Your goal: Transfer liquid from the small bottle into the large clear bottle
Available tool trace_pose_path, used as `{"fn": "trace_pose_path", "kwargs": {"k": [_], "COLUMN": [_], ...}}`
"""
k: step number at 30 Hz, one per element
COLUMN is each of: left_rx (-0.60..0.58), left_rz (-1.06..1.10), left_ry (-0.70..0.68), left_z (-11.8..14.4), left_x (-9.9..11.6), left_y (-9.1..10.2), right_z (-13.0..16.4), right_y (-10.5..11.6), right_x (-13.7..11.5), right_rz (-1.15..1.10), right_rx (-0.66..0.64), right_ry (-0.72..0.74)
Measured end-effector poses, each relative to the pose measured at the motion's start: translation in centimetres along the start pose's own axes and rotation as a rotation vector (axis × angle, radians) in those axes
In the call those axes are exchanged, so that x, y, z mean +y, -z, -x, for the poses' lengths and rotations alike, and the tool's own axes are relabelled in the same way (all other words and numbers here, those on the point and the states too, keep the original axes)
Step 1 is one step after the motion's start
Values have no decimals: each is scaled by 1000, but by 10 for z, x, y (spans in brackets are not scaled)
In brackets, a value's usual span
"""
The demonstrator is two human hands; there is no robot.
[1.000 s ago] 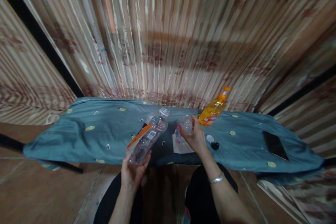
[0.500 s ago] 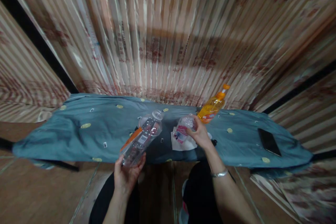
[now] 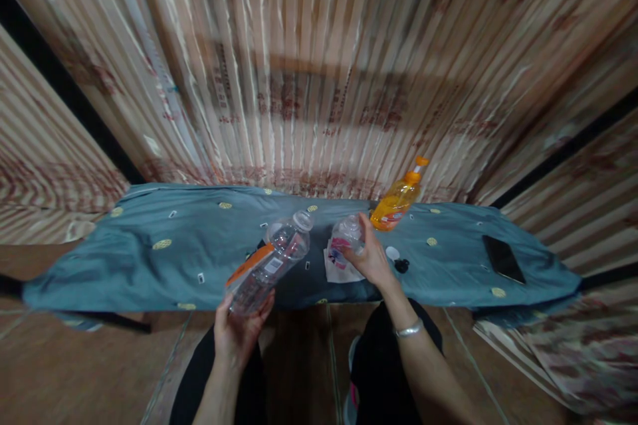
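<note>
My left hand [image 3: 242,329] is closed around the lower part of a large clear plastic bottle [image 3: 272,264] with an orange label, tilted up and to the right with its neck away from me. My right hand [image 3: 369,255] grips a smaller clear plastic bottle [image 3: 347,237] with a pink label from its right side. Under that bottle lies a white napkin-like sheet [image 3: 341,273], partly covered by it. Just right of my right hand are a small white disc [image 3: 393,253] and a small black object [image 3: 401,266] whose kind I cannot make out.
A bottle of orange liquid [image 3: 396,202] with an orange pump-like top stands behind my right hand. A black phone [image 3: 503,259] lies at the right of the bench covered in blue-green cloth [image 3: 199,239]. A striped curtain [image 3: 299,80] hangs behind, between black posts.
The view has shifted slightly. My right hand has moved a little left with the smaller bottle, uncovering more of the white disc and black object. My left hand keeps its hold.
</note>
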State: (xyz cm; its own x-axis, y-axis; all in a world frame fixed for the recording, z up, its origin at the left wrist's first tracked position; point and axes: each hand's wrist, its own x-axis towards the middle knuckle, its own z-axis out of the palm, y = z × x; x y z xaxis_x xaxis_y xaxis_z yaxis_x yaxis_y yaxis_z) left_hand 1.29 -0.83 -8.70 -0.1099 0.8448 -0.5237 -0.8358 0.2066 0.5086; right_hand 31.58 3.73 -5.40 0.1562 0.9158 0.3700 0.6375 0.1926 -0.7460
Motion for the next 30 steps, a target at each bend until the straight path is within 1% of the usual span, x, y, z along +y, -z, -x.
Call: {"fn": "trace_pose_path", "kwargs": {"k": [5, 8, 11, 13, 14, 15, 16, 17, 20, 24, 27, 30], "left_rx": [-26, -25, -28, -32, -33, -34, -35, -37, -44, -37, -36, -39], "left_rz": [-13, -13, -10, -7, -4, -1, 2, 6, 14, 21, 18, 15], "left_ry": [30, 33, 40, 45, 46, 45, 44, 43, 44, 47, 49, 58], "left_z": [-1, -1, -1, -1, 0, 0, 0, 1, 2, 3, 3, 1], "left_x": [-5, -7, -8, -8, -7, -7, -7, -8, -9, -10, -9, -9], "left_y": [0, -2, -3, -3, -3, -4, -4, -5, -7, -6, -4, -1], "right_z": [7, 15, 20, 19, 16, 12, 7, 1, -14, -28, -35, -39], "right_y": [-2, 4, 25, 46, 58, 68, 77, 84, 91, 82, 76, 75], "right_x": [1, 11, 30, 45, 52, 58, 62, 66, 73, 80, 82, 81], "right_rz": [-63, -98, -38, 135, 295, 498, 687, 737, 803, 844, 839, 811], "right_rx": [7, 13, 90, 126, 93, 14, -116, -181, -338, -491, -548, -525], "right_ry": [-20, -5, -13, -84, -151, -232, -299, -323, -365, -405, -409, -395]}}
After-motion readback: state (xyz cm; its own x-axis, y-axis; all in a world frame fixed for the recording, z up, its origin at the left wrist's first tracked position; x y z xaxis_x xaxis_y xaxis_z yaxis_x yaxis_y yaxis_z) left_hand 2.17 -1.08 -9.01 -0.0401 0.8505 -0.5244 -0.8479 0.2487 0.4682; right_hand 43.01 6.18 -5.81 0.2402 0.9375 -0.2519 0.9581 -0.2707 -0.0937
